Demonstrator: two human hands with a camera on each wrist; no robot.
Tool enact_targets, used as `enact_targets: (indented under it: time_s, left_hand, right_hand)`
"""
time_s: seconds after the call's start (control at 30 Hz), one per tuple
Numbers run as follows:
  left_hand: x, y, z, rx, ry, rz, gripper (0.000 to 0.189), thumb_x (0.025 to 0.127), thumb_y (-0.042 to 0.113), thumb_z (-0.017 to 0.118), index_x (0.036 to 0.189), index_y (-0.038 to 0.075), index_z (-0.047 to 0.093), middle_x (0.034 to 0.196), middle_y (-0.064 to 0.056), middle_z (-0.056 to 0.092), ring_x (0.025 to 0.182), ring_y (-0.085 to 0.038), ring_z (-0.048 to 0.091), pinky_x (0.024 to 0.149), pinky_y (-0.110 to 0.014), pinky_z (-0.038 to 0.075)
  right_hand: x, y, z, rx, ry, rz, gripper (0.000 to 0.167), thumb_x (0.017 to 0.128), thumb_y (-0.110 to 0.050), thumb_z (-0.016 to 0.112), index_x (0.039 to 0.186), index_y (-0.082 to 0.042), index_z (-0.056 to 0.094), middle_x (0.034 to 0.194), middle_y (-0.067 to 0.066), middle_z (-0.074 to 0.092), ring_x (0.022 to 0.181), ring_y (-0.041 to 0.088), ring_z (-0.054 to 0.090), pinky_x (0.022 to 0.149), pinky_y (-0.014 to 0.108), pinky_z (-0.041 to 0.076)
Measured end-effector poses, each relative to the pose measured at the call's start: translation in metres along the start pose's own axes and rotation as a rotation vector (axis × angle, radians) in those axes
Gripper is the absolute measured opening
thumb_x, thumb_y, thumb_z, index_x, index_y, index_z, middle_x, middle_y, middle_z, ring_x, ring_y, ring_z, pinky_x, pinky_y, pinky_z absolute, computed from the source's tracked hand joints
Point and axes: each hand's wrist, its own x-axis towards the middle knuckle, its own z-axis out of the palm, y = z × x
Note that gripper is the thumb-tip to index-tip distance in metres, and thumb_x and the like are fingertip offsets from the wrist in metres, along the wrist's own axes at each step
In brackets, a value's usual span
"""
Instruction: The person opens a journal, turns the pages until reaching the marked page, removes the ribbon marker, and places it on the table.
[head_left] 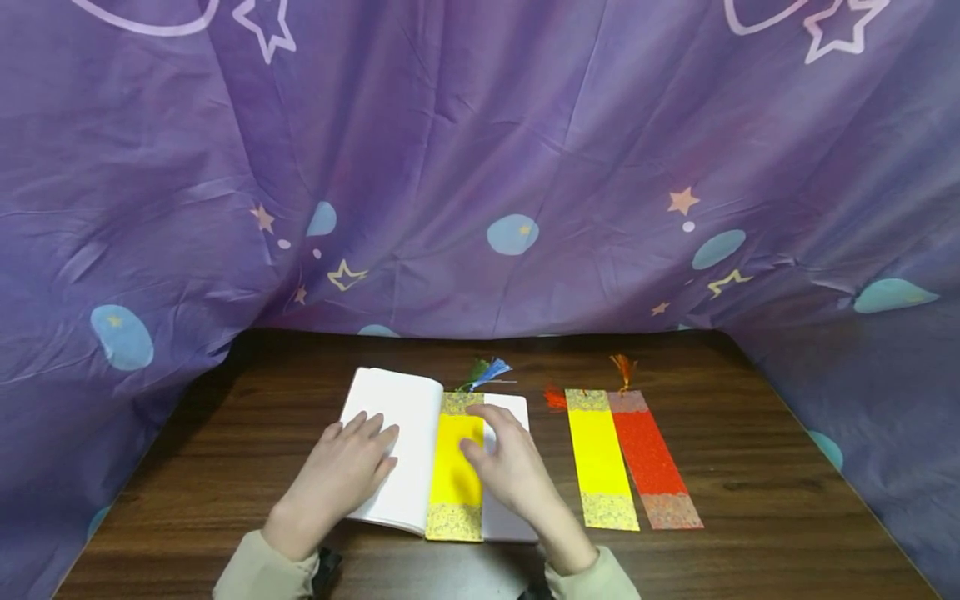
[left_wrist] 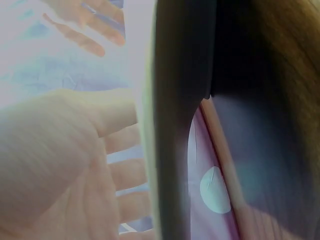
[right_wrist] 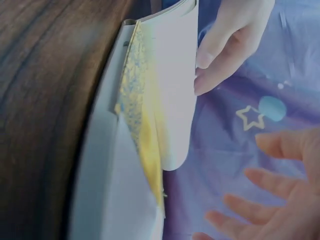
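Note:
An open notebook (head_left: 408,425) with blank white pages lies on the table. A yellow bookmark (head_left: 452,467) with patterned gold ends lies inside it along the fold. Blue and green tassels (head_left: 491,371) stick out past the notebook's top edge. My left hand (head_left: 341,467) rests on the left page with its fingers extended. Above the bookmark and the right page, my right hand (head_left: 513,467) hovers with fingers apart and nothing between them. The right wrist view shows those fingers (right_wrist: 272,182) clear of the notebook.
To the right lie another yellow bookmark (head_left: 602,458) and a red bookmark (head_left: 649,454), side by side, with red and orange tassels at their tops. Dark wood table (head_left: 765,492) surrounds everything. A purple curtain (head_left: 465,167) with stars hangs behind and at the sides.

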Motion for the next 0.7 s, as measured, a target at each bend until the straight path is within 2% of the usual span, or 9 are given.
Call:
enact_targets:
  time_s: [0.13,0.37,0.53,0.7]
  left_hand:
    - [0.001,0.001,-0.001,-0.011,-0.040,-0.027,0.039,0.093,0.026,0.065,0.127,0.007,0.064,0.132,-0.020,0.057,0.124,-0.042,0.050,0.100,-0.060,0.041]
    - [0.003,0.001,-0.001,-0.027,-0.086,-0.048,0.040,0.094,0.027,0.064,0.128,0.006,0.063,0.134,-0.021,0.056,0.126,-0.042,0.049,0.101,-0.060,0.040]
    - [0.002,0.001,-0.001,-0.041,-0.088,-0.045,0.040,0.094,0.027,0.063,0.128,0.006,0.063,0.134,-0.021,0.055,0.126,-0.043,0.049,0.100,-0.060,0.041]
    - [0.002,0.000,0.000,-0.054,-0.081,-0.042,0.040,0.095,0.027,0.062,0.128,0.005,0.062,0.134,-0.022,0.055,0.126,-0.044,0.048,0.100,-0.060,0.041]
  right_hand:
    - [0.004,0.010,0.003,0.135,0.040,0.130,0.052,0.085,-0.010,0.071,0.134,-0.002,0.055,0.133,0.020,0.053,0.119,0.041,0.051,0.098,0.056,0.044]
    - [0.009,0.022,0.006,0.479,0.014,0.404,0.071,0.086,-0.006,0.067,0.148,0.001,0.033,0.145,0.030,0.035,0.125,0.046,0.045,0.093,0.053,0.050]
    - [0.011,0.025,0.006,0.664,-0.023,0.508,0.077,0.088,-0.002,0.065,0.151,0.002,0.022,0.143,0.034,0.031,0.120,0.044,0.049,0.082,0.050,0.057]
    - [0.011,0.027,0.007,0.720,-0.071,0.549,0.076,0.087,-0.004,0.065,0.150,0.004,0.022,0.132,0.030,0.041,0.108,0.036,0.056,0.081,0.045,0.057]
